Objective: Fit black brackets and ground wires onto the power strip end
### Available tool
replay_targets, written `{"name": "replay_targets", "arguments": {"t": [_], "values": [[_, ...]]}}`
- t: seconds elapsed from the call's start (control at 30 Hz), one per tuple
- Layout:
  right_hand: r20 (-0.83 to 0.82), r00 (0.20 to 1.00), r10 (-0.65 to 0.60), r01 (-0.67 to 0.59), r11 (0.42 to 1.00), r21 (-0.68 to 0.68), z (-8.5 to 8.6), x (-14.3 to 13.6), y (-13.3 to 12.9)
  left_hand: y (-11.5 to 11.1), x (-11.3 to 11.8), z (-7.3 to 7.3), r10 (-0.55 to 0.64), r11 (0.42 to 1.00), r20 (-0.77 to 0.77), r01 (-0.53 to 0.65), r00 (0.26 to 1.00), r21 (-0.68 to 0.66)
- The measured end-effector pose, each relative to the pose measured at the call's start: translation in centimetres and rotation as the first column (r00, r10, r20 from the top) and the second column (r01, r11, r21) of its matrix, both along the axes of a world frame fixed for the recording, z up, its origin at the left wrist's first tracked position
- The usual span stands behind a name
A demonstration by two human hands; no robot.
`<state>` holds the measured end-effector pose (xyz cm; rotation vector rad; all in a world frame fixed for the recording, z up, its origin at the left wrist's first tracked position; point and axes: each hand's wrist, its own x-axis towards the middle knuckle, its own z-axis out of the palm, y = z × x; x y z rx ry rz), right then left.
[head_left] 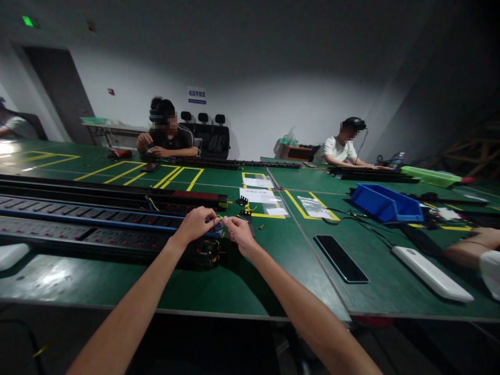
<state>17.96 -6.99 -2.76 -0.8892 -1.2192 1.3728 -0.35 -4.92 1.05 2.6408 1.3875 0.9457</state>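
My left hand (197, 225) is closed in a pinch over the end of the long socket strips. Close beside it, my right hand (239, 233) pinches too, fingertips nearly meeting the left ones. A thin yellow-green wire (221, 218) shows between the fingertips; its exact ends are hidden by the fingers. Below the hands lies the open end of a black power strip (128, 240) with rows of sockets and small red marks. Behind it runs a strip with a blue edge (117, 216). A small black perforated bracket (245, 202) with a yellow wire sits just past the hands.
Right of my hands lie a phone (340, 258), a white power bank (432, 273) with a cable, and a blue bin (385, 202). Paper sheets (260, 195) and a plastic bag (314, 207) lie farther back. Two people sit across the table; another person's arm (474, 246) reaches in at right.
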Motion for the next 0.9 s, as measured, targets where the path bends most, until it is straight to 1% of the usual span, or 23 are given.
{"name": "replay_targets", "arguments": {"t": [0.2, 0.63, 0.9], "values": [[-0.026, 1.000, 0.004, -0.004, 1.000, 0.007, -0.12, -0.02, 0.09, -0.05, 0.02, 0.07, 0.008, 1.000, -0.002, -0.008, 1.000, -0.016], [-0.014, 1.000, -0.006, 0.006, 1.000, -0.001, 0.09, -0.02, -0.08, -0.07, 0.06, 0.03, 0.005, 1.000, 0.005, -0.005, 1.000, 0.003], [-0.018, 1.000, 0.003, -0.003, 1.000, -0.006, 0.15, -0.03, -0.09, 0.02, 0.01, -0.04, 0.010, 1.000, 0.004, -0.010, 1.000, -0.008]]}}
